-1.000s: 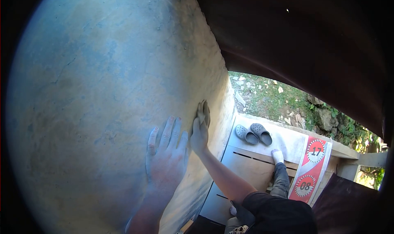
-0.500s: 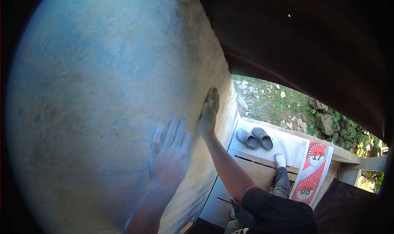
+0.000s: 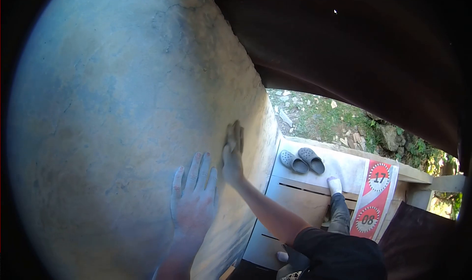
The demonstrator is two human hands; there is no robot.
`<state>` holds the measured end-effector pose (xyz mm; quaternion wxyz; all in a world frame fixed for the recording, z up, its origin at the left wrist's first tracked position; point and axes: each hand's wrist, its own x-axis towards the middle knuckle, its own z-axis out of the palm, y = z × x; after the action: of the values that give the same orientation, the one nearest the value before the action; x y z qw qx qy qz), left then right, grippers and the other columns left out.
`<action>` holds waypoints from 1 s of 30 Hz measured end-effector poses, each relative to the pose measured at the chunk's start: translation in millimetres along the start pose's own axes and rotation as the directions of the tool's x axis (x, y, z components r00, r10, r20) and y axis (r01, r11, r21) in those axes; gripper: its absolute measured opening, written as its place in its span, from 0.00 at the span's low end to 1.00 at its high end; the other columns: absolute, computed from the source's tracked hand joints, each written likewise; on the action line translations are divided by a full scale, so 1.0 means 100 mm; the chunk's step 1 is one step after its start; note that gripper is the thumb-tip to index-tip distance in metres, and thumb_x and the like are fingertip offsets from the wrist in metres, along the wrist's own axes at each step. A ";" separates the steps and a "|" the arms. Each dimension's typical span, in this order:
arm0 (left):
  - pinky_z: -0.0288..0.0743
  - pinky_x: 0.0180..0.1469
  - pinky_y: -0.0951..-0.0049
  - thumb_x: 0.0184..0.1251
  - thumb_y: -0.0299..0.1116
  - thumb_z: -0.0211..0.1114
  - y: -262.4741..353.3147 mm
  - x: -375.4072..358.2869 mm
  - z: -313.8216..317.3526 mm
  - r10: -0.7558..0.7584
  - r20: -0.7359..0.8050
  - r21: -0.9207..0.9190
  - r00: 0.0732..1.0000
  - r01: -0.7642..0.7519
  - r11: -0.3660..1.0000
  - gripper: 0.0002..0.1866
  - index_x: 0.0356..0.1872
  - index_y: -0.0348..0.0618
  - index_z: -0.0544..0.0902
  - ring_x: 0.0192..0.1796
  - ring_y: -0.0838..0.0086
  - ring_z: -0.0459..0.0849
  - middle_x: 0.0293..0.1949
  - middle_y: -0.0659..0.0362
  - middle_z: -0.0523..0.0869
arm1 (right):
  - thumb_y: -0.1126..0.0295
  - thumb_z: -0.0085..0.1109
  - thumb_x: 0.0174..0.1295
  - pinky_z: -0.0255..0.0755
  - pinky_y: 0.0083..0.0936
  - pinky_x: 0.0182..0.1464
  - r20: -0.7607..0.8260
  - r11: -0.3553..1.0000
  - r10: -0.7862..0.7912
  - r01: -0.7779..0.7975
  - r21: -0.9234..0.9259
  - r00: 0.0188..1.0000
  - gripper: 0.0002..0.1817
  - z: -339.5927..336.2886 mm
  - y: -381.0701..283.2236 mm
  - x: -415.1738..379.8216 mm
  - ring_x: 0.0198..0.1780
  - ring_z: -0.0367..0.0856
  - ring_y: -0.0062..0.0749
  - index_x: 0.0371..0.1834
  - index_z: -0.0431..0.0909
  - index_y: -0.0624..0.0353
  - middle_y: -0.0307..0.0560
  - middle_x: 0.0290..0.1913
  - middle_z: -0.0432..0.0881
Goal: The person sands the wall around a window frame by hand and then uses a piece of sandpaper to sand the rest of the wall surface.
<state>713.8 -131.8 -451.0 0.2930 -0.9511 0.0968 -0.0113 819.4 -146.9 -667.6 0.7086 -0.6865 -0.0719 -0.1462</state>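
A large plastered wall [image 3: 123, 93], patchy grey, blue and cream with fine cracks, fills the left side of the view. My left hand [image 3: 194, 196] lies flat against it, fingers stretched out and a little apart, with nothing in it. Close by on the right, my right hand [image 3: 232, 159] presses against the wall near its corner edge, fingers together and bent. They look dusty and slightly blurred, and whatever lies between them and the plaster cannot be made out.
Below are a boarded platform [image 3: 290, 196], grey clogs [image 3: 302, 162] and a red-white strip [image 3: 376, 196] marked 17 and 08. My socked foot [image 3: 334, 185] rests on the platform. A dark sheet [image 3: 354, 54] hangs at the upper right. Beyond lie grass [image 3: 319, 113] and stones [image 3: 391, 137].
My right hand has slid down and left along the wall. My left hand stays flat on the plaster, a little lower and further left in view. The camera view has shifted slightly.
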 end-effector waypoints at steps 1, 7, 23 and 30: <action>0.42 0.87 0.49 0.69 0.45 0.70 0.00 0.01 -0.01 0.017 -0.024 0.035 1.000 -0.017 0.999 0.23 0.64 0.57 0.87 0.88 0.71 0.59 0.84 0.64 0.69 | 0.64 0.36 0.85 0.34 0.47 0.89 0.053 0.998 -0.063 0.062 0.016 0.997 0.31 0.00 -0.16 -0.23 0.91 0.36 0.62 0.90 0.57 0.52 0.59 0.92 0.44; 0.43 0.87 0.49 0.68 0.43 0.69 0.02 0.02 0.01 0.010 -0.015 -0.001 1.000 -0.010 1.000 0.24 0.64 0.54 0.87 0.88 0.71 0.59 0.84 0.62 0.69 | 0.64 0.32 0.87 0.29 0.46 0.89 -0.103 0.996 -0.037 0.046 0.079 0.994 0.31 -0.02 0.78 -0.10 0.92 0.37 0.56 0.88 0.56 0.63 0.59 0.92 0.43; 0.47 0.89 0.52 0.75 0.43 0.59 -0.59 -0.11 -0.57 0.242 0.052 0.395 0.969 -0.242 0.886 0.29 0.76 0.55 0.79 0.87 0.69 0.61 0.85 0.61 0.68 | 0.70 0.45 0.83 0.38 0.44 0.89 -0.087 0.987 0.081 -0.067 0.149 0.993 0.28 0.02 0.11 -0.53 0.90 0.46 0.59 0.86 0.66 0.54 0.61 0.90 0.51; 0.46 0.89 0.53 0.80 0.47 0.55 -0.49 -0.08 -0.49 0.201 0.133 0.429 0.971 -0.239 0.871 0.31 0.81 0.57 0.73 0.89 0.69 0.57 0.87 0.63 0.62 | 0.68 0.38 0.87 0.37 0.42 0.90 -0.146 0.953 0.300 -0.287 0.101 0.943 0.29 0.03 0.25 -0.02 0.91 0.45 0.55 0.88 0.59 0.55 0.57 0.91 0.50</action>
<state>710.6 -117.8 -382.7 0.5044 -0.8420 0.1871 0.0403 825.7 -143.1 -691.8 0.7523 -0.6473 0.0827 -0.0907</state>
